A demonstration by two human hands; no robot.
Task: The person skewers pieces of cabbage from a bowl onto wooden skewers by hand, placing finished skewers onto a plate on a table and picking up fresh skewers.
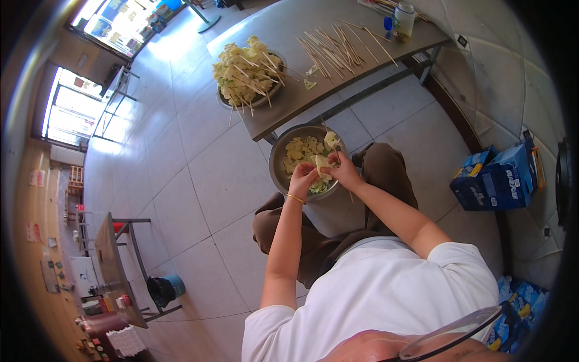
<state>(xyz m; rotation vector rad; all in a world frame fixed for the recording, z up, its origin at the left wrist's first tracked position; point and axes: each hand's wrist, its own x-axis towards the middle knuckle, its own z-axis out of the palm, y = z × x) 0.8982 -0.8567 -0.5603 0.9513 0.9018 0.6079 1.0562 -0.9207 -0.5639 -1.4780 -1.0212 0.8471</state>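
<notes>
My left hand (303, 178) pinches the edge of a pale cabbage leaf piece (322, 165) over a metal basin (277, 167). With my right hand (344, 171) I grip a thin wooden skewer, and the fingers also touch that leaf piece. A folded bit of cabbage (332, 140) is threaded on the skewer above my right hand. Loose torn cabbage leaves (301, 151) lie in the basin, which sits in front of my knees. Where the skewer's tip lies against the leaf is hidden by my fingers.
On the table (289, 106) beyond the basin stands a bowl heaped with skewered cabbage (246, 68). Bare wooden skewers (332, 50) are spread beside it, near a jar (403, 22). Blue cartons (493, 181) are at the right wall; a lined bin (167, 289) stands left.
</notes>
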